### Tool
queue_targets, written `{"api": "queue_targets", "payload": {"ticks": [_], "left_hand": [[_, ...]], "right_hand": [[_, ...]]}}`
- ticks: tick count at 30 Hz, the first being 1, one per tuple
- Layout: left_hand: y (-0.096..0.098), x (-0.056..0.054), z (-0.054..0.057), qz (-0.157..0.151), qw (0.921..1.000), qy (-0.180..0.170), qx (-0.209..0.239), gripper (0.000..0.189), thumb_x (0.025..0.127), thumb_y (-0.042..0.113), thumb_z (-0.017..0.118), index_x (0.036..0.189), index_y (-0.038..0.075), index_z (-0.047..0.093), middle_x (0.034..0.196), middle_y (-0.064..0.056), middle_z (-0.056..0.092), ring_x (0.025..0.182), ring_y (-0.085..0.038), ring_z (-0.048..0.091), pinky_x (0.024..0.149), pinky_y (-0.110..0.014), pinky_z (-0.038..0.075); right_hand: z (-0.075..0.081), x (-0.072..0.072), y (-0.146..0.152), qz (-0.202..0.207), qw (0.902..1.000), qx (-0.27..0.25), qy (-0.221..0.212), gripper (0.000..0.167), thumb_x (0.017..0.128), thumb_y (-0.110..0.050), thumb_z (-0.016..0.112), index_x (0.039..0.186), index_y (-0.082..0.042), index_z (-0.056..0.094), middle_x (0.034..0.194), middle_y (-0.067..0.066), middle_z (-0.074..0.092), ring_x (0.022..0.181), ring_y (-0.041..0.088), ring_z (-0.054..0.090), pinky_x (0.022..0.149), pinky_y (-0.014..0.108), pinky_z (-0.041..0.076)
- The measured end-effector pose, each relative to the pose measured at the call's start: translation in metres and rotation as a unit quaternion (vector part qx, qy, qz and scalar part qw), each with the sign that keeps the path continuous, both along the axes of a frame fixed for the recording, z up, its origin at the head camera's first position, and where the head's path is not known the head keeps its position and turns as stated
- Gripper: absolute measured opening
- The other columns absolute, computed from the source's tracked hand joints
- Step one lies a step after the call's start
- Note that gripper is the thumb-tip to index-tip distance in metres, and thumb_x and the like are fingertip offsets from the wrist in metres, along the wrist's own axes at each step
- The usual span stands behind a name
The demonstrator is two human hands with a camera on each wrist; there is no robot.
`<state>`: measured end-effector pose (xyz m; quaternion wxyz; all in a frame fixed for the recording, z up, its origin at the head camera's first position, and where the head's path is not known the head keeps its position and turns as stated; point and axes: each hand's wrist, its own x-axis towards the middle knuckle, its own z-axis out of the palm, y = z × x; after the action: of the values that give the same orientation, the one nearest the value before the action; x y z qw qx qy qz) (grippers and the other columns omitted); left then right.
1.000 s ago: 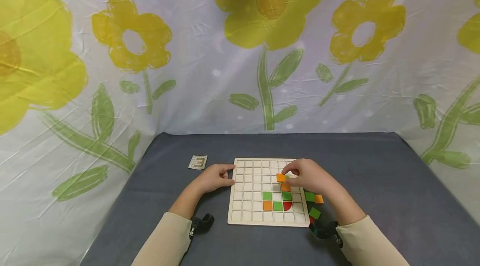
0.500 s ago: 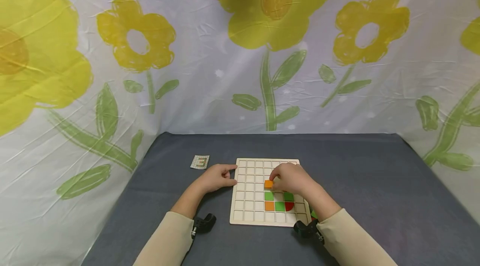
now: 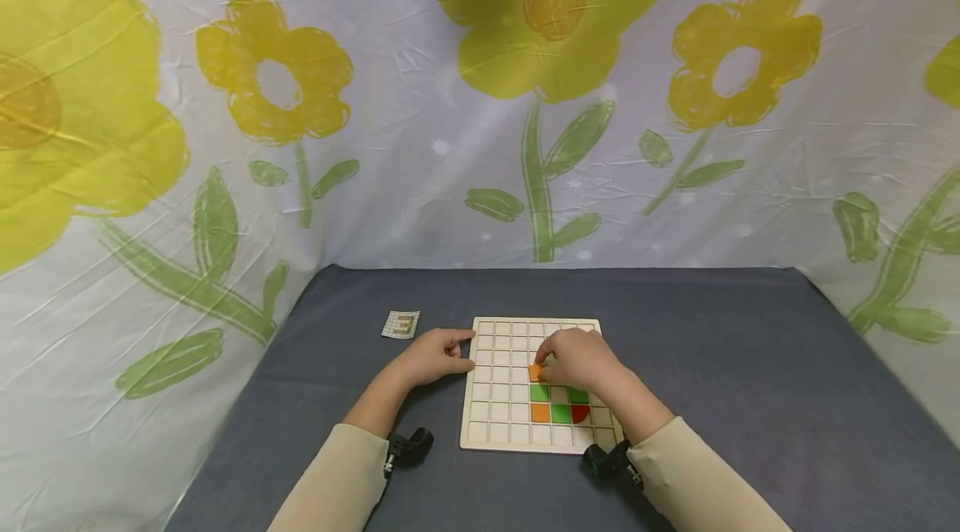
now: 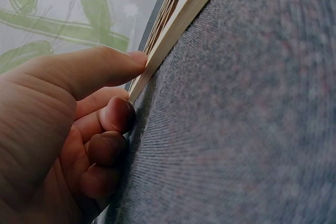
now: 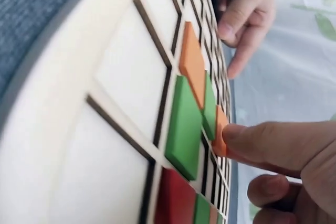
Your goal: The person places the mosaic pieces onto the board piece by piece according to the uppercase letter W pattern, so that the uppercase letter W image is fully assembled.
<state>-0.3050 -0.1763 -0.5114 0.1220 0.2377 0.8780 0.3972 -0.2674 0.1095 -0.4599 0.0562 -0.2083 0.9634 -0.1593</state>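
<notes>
While the left hand [image 3: 431,358] rests thumb and index, spread apart and mostly straight, against the left edge of the grid board [image 3: 497,432], the right hand [image 3: 581,361] pinches an orange tile [image 3: 536,374] between thumb and finger, the gap just tile-wide. Tile location: on the board, at the cell just beyond a green tile [image 3: 539,393]; whether it is fully seated cannot be told. Judgement on technique: square the tile to the grid lines first, since a corner caught on a cell edge would probably leave it tilted. Press straight down, knuckles clear of that green tile; steady, light left-hand contact should stop the board sliding on the grey cloth [image 3: 712,348]
</notes>
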Motion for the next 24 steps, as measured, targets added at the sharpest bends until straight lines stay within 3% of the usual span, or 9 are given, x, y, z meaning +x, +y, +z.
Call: {"api": "queue_targets", "payload": {"ticks": [7, 13, 19, 24], "left_hand": [[0.000, 0.001, -0.001, -0.001, 1.0000, -0.001, 0.008, 0.061, 0.094, 0.017, 0.076, 0.148, 0.001, 0.054, 0.062, 0.005, 0.050, 0.052, -0.010, 0.039, 0.059, -0.029, 0.038], [0.001, 0.000, -0.001, 0.000, 1.0000, 0.000, 0.010, 0.061, 0.094, 0.017, 0.076, 0.148, 0.000, 0.054, 0.061, 0.005, 0.049, 0.051, -0.010, 0.038, 0.057, -0.029, 0.037], [0.000, 0.000, -0.002, -0.001, 0.9999, 0.006, 0.008, 0.061, 0.094, 0.016, 0.076, 0.148, 0.000, 0.054, 0.061, 0.005, 0.050, 0.051, -0.011, 0.038, 0.057, -0.029, 0.037], [0.000, 0.000, -0.002, 0.000, 1.0000, 0.007, 0.004, 0.061, 0.094, 0.017, 0.076, 0.148, 0.001, 0.053, 0.062, 0.005, 0.050, 0.052, -0.010, 0.039, 0.058, -0.029, 0.038]], "right_hand": [[-0.002, 0.004, -0.005, -0.026, 0.9994, 0.015, 0.019, 0.004, 0.087, -0.024, 0.083, 0.084, -0.024, 0.082, 0.085, -0.010, 0.073, 0.085, 0.020, 0.066, 0.085, 0.055, 0.045], [0.000, 0.007, -0.005, -0.031, 0.9991, 0.013, 0.023, 0.002, 0.085, -0.022, 0.084, 0.087, -0.021, 0.084, 0.087, -0.008, 0.074, 0.087, 0.022, 0.067, 0.084, 0.055, 0.046], [-0.003, 0.007, 0.007, -0.034, 0.9988, -0.035, -0.002, 0.006, 0.090, -0.026, 0.080, 0.095, -0.025, 0.084, 0.096, -0.008, 0.075, 0.096, 0.020, 0.068, 0.083, 0.047, 0.050], [0.003, 0.013, 0.030, -0.053, 0.9953, -0.075, -0.031, 0.009, 0.092, -0.028, 0.079, 0.098, -0.024, 0.083, 0.099, -0.008, 0.074, 0.087, 0.013, 0.064, 0.074, 0.038, 0.050]]}}
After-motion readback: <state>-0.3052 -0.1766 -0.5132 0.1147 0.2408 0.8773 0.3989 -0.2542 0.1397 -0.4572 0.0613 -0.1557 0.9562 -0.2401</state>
